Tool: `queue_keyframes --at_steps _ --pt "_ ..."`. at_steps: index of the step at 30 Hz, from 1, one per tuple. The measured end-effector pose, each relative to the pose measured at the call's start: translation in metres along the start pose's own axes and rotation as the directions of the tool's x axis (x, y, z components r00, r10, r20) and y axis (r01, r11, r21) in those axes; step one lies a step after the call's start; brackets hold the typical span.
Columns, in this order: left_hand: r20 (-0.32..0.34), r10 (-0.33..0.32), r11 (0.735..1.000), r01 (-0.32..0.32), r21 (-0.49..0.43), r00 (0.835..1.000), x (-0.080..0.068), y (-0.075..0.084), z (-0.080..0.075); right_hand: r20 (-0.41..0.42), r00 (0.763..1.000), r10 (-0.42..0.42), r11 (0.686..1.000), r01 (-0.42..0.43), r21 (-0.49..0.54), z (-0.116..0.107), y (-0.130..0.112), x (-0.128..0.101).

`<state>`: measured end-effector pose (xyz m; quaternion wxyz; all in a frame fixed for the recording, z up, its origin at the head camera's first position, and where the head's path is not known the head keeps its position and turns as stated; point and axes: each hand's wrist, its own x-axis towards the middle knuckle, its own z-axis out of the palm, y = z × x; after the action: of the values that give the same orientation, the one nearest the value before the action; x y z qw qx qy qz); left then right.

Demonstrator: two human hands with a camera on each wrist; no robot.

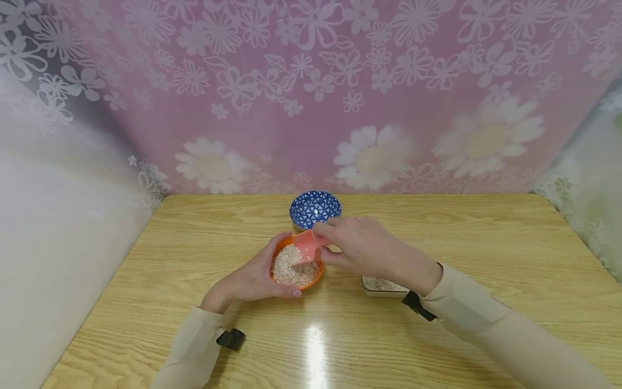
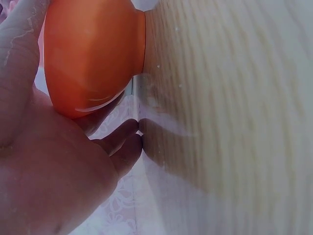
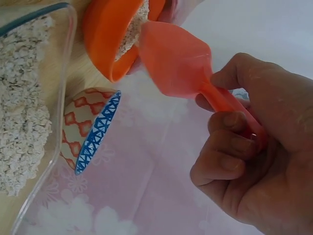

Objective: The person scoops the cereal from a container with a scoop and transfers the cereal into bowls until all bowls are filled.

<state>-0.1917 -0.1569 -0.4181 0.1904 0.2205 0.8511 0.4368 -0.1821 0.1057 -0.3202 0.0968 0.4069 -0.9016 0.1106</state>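
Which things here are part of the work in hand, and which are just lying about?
In use: orange bowl of oat flakes, gripped by the left hand; pink scoop, held by the right hand.
Lying about: blue bowl; clear container of flakes behind the right wrist.

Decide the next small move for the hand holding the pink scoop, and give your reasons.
Probably tip the pink scoop further, emptying it into the orange bowl: the right hand holds it at the rim over the oats, and the left hand steadies the bowl.
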Motion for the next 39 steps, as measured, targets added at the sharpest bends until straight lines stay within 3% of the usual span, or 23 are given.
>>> queue_keyframes --at_steps 7,15,26,31,39 --pt "0.001 -0.003 1.0 0.003 0.002 1.0 0.0 0.0 0.0 0.025 1.0 0.005 0.999 -0.004 -0.046 -0.008 -0.004 0.0" --pt "0.003 -0.016 1.0 0.016 -0.002 1.0 -0.001 0.001 0.0 0.014 0.998 -0.058 0.989 0.059 -0.136 -0.01 -0.007 -0.002" --pt "0.001 -0.046 0.999 0.046 0.0 0.999 -0.003 0.002 0.001 0.09 0.995 -0.051 0.99 0.062 -0.127 -0.016 -0.012 0.006" --pt "0.003 -0.035 0.999 0.035 0.008 0.999 -0.002 0.002 0.0 0.09 0.995 -0.033 0.997 0.039 -0.065 -0.016 -0.007 0.004" --pt "0.006 -0.003 1.0 0.003 0.014 1.0 -0.003 0.001 -0.002 0.06 0.998 0.017 0.988 -0.026 0.151 -0.002 0.017 -0.011"
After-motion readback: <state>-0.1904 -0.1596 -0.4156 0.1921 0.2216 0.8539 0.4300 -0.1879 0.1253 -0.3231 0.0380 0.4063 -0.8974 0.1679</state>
